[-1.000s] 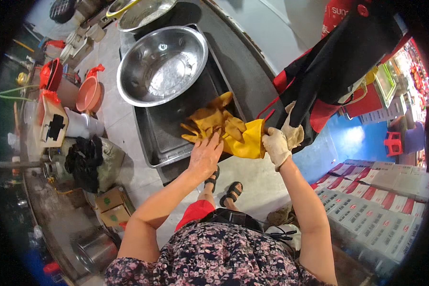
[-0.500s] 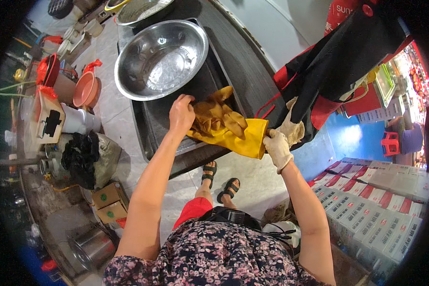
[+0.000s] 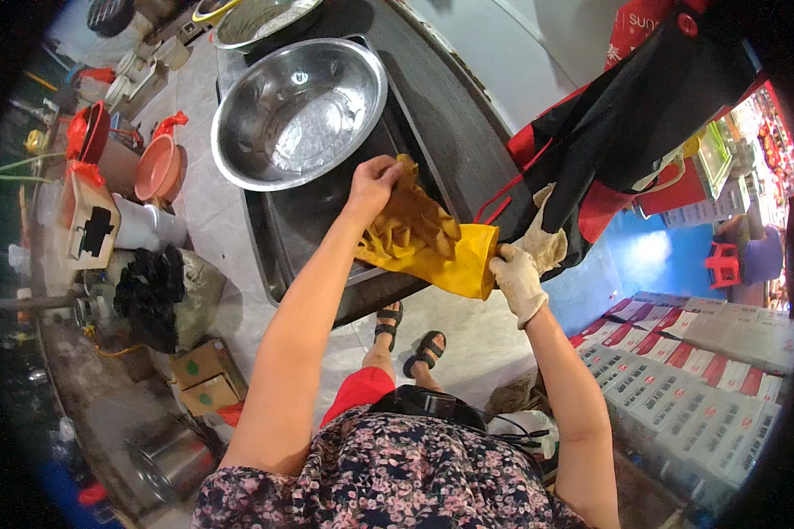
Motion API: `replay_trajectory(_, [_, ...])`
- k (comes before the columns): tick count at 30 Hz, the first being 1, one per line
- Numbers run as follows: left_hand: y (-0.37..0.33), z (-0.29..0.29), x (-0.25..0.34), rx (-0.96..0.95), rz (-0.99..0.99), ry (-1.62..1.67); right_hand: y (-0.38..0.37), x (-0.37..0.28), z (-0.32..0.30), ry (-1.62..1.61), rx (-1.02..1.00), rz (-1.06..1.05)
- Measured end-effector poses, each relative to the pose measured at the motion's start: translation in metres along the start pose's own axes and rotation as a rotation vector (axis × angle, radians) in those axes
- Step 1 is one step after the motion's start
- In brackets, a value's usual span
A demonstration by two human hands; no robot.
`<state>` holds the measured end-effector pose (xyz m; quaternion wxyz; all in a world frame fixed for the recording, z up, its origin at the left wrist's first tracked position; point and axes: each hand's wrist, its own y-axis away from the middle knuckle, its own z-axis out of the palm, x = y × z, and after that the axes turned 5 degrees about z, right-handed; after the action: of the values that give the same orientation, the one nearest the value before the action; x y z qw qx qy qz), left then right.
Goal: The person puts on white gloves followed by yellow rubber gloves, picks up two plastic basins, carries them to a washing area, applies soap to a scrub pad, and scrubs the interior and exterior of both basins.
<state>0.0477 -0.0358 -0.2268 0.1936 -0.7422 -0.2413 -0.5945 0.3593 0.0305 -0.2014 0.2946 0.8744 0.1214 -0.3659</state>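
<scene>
A yellow rubber glove (image 3: pixel 432 251) with browned fingers stretches between my hands over the near end of the dark tray. My bare left hand (image 3: pixel 375 183) pinches its finger end, just below the steel basin. At the cuff, my right hand (image 3: pixel 518 280), in a whitish work glove, is closed on the rim. Another pale, stained cloth glove (image 3: pixel 543 236) lies just beyond my right hand, against black and red cloth.
A large steel basin (image 3: pixel 300 115) stands in the black tray (image 3: pixel 273 251) on the dark table. Black and red fabric (image 3: pixel 626 123) hangs at the right. Stacked white cartons (image 3: pixel 679 388) fill the lower right. At the left are an orange basin (image 3: pixel 157 167) and a black bag (image 3: pixel 150 295).
My left hand has moved up and to the right, from the side of the yellow rubber glove to its fingertips. My right hand still grips the cuff, shifted very slightly.
</scene>
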Motion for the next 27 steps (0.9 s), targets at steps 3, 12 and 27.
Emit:
replay_trajectory(3, [0.012, -0.008, 0.023, 0.060, -0.093, 0.351, 0.003, -0.014, -0.006, 0.002, -0.006, -0.007])
replay_trajectory(12, [0.039, -0.034, 0.077, 0.118, -0.124, 0.836, -0.004, -0.040, 0.001, -0.145, -0.072, -0.069])
replay_trajectory(27, [0.103, -0.079, 0.066, 0.419, -0.200, 0.219, -0.068, -0.097, -0.012, 0.192, 0.165, -0.325])
